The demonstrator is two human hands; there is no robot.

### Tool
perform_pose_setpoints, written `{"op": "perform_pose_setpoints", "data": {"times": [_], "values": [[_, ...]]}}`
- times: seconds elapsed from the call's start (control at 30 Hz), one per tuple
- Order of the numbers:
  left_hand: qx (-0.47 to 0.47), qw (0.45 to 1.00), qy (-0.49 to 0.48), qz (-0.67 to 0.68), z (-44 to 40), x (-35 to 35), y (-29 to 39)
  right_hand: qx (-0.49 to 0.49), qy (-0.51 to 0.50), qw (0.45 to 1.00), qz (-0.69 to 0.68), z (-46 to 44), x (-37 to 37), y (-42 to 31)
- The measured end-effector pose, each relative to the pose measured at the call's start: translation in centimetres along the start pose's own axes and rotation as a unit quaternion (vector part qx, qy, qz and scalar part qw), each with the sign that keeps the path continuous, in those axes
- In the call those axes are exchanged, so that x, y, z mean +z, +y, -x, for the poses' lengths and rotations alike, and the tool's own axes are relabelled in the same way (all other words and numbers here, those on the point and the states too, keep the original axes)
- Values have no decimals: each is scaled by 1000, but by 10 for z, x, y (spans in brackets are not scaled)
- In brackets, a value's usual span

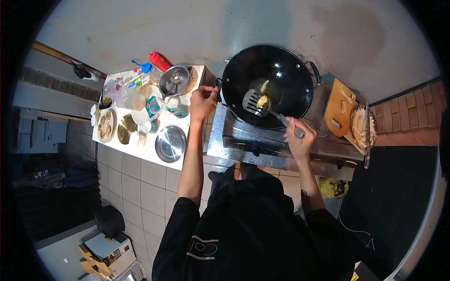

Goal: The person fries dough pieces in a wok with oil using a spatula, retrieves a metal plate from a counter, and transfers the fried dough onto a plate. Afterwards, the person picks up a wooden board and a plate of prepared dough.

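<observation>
A large black wok (239, 61) with two loop handles sits on the steel stove (234, 136). My left hand (203, 102) is closed at the wok's left handle. In my right hand (301, 136) is the grey handle of a slotted spatula (253, 100), whose metal head is inside the wok. A yellowish piece of food (262, 101) lies on the spatula's head. Another pale, thin piece (265, 86) is in the shallow oil at the wok's bottom.
On the white table (154, 160) at left are a steel pan (170, 144), a pot (174, 80), a red bottle (159, 61) and a food plate (107, 125). Right of the wok lie a wooden board (336, 112) and a bowl of pale food (362, 126).
</observation>
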State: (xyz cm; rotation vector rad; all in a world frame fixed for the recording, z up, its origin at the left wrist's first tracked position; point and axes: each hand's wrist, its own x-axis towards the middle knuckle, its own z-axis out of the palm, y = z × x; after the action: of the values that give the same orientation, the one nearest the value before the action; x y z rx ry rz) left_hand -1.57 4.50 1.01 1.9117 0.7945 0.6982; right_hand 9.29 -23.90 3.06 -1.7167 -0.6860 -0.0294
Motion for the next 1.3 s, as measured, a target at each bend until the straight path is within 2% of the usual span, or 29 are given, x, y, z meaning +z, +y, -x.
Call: {"op": "perform_pose_setpoints", "data": {"times": [0.07, 0.13, 0.2, 0.27, 0.3, 0.57, 0.63, 0.87, 0.93, 1.07, 1.13, 1.3], "values": [[-32, 999, -16, 10, 3, -2, 14, 2, -14, 1000, 25, 14, -8, 4], [-27, 999, -12, 16, 1, -1, 8, -56, -26, 998, 32, 21, -13, 4], [-24, 999, -13, 21, 2, -1, 10, -42, -21, 998, 41, 27, -15, 5], [-67, 997, -20, 23, 4, -3, 22, -23, -44, 998, 47, 31, -11, -1], [-80, 996, -26, 16, 6, -4, 29, -67, -33, 996, 41, 31, -7, -4], [-56, 998, -8, 27, 2, -2, 18, -49, 4, 998, 43, 25, -4, -1], [-29, 999, 16, -10, 5, -1, 22, 13, 7, 1000, -11, 21, -3, -6], [-35, 999, 8, -19, 2, 0, 12, -27, 15, 1000, -6, 13, 1, -7], [-25, 999, 14, -33, 3, -1, 15, 33, 25, 998, -43, 10, 2, -8], [-7, 999, 20, -39, 3, 0, 11, 50, 23, 997, -55, 8, 3, -7], [-21, 999, 17, -30, 4, -1, 12, 121, 29, 988, -93, 6, 6, -4], [-9, 999, 13, -39, 6, -1, 14, 123, 6, 987, -99, 0, 5, -2]]}}
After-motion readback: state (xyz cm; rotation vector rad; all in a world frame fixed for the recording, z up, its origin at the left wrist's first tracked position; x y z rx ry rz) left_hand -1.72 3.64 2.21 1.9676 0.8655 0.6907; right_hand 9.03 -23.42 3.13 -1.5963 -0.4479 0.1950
